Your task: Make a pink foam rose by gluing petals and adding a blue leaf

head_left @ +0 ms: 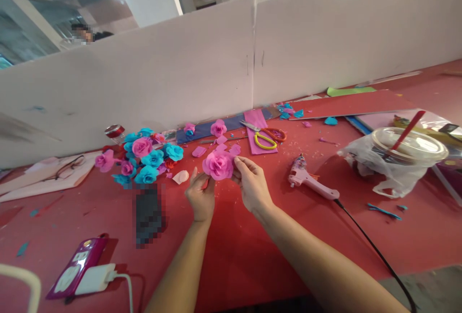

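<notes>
Between my two hands is a pink paper flower (pixel 218 164), held up over the red table. My left hand (pixel 200 196) grips it from below on the left, its fingers partly hidden. At the flower's right edge, my right hand (pixel 252 184) pinches a petal between thumb and fingers. Just behind lie loose pink petals (pixel 199 151) and another pink flower (pixel 218 128). A pale petal (pixel 181 176) rests left of my left hand. Further left stands a bunch of blue and pink paper flowers (pixel 152 159).
A pink glue gun (pixel 312 183) with a black cord lies to the right. Scissors (pixel 265 138) rest on pink paper (pixel 254 118). A lidded cup (pixel 409 144) in a plastic bag stands far right. A power strip (pixel 77 267) sits front left, below a white partition (pixel 144 82).
</notes>
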The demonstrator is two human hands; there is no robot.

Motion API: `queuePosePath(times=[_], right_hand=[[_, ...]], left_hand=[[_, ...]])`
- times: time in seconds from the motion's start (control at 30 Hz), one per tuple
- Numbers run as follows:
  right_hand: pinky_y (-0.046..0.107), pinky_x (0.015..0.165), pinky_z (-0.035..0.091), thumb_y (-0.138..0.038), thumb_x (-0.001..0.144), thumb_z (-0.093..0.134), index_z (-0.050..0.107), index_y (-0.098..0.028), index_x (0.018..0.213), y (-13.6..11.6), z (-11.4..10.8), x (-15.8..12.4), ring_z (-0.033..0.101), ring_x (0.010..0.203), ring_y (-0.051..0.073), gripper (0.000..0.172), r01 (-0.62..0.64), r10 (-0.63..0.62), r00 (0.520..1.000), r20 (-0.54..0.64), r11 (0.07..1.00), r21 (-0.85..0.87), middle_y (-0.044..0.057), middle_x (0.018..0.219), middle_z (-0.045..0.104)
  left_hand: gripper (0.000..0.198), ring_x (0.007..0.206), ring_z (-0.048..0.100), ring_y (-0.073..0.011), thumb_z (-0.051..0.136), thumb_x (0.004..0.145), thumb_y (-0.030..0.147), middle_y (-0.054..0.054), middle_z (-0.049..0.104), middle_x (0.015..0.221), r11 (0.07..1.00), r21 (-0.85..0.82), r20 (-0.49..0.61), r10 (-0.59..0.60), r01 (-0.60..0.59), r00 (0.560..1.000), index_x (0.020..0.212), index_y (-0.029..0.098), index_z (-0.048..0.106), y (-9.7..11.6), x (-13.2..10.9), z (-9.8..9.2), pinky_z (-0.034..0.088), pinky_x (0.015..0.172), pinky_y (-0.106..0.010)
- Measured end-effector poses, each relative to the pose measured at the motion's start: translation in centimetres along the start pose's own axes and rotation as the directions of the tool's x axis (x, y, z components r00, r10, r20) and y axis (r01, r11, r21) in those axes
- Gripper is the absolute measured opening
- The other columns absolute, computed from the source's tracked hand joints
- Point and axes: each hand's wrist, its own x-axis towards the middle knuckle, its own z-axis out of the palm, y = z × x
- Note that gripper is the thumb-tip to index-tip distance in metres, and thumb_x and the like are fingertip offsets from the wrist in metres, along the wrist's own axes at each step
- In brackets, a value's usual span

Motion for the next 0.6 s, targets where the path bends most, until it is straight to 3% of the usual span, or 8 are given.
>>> queuePosePath(times=[0.33,0.6], right_hand=[[0.026,0.063,0.05,-0.039,0.07,0.064,0.059,-0.018,0.075,-0.28,0.07,-0.08,0.062,0.067,0.015,0.021,-0.035,0.035,0.999,-0.01,0.998,0.057,0.002,0.072,0.067],[0.026,0.065,0.05,-0.036,0.07,0.064,0.061,-0.018,0.073,-0.29,0.04,0.01,0.06,0.062,0.012,0.019,-0.041,0.042,0.999,-0.005,0.997,0.072,-0.001,0.067,0.065]], left_hand=[[0.009,0.064,0.057,-0.0133,0.062,0.075,0.023,0.001,0.067,0.069,1.0,-0.006,0.011,-0.016,0.016,1.0,0.068,0.021,0.068,-0.05,0.0,0.14,0.048,0.079,-0.033],[0.011,0.063,0.058,-0.0132,0.063,0.074,0.024,0.001,0.068,0.067,1.0,0.016,-0.018,0.009,-0.008,1.0,0.066,0.02,0.067,-0.25,-0.01,0.25,0.044,0.09,-0.037]])
